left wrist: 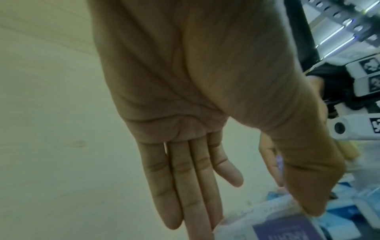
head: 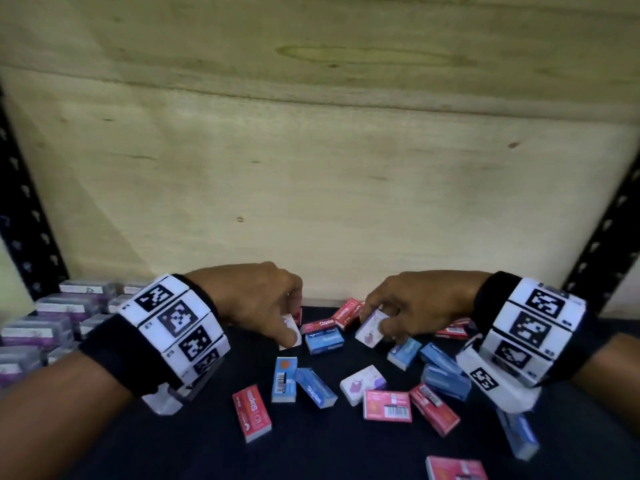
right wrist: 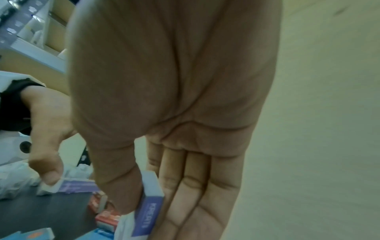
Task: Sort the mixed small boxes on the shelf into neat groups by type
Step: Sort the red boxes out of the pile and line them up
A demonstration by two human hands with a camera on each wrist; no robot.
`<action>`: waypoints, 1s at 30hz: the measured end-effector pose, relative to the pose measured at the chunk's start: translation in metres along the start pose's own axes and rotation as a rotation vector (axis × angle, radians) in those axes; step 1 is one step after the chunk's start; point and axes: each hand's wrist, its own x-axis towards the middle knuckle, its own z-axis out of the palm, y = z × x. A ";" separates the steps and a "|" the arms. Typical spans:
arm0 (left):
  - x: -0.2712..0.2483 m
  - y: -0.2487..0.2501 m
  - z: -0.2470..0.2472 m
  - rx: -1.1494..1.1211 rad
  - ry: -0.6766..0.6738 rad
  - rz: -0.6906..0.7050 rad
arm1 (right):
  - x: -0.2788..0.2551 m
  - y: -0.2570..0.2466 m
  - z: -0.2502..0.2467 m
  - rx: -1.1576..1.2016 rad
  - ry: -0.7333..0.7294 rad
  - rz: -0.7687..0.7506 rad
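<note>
Red, blue and white-purple small boxes lie mixed on the dark shelf surface [head: 173, 445]. My left hand [head: 289, 329] is at the back of the pile, thumb and index finger pinching a white-purple box [head: 291, 336] that is low over the surface. In the left wrist view this box [left wrist: 283, 230] sits under the thumb of the left hand [left wrist: 257, 227]. My right hand [head: 381, 329] holds a second white-purple box [head: 371, 328], tilted and lifted above the pile. The right wrist view shows that box [right wrist: 146, 209] pinched between thumb and fingers of the right hand [right wrist: 148, 216].
Rows of white-purple boxes [head: 52, 320] are grouped at the left. Loose in the middle lie a red box [head: 251, 412], blue boxes [head: 284, 379] and another white-purple box [head: 362, 383]. Black shelf posts [head: 20, 202] flank a wooden back panel [head: 311, 202].
</note>
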 end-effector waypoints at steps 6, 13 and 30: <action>0.035 0.071 -0.012 0.016 0.026 0.189 | -0.053 0.063 -0.008 0.045 0.045 0.221; 0.083 0.157 -0.008 0.039 0.026 0.407 | -0.117 0.136 0.002 0.093 0.035 0.571; 0.154 0.295 0.028 0.164 -0.106 0.622 | -0.143 0.185 0.041 -0.025 -0.186 0.775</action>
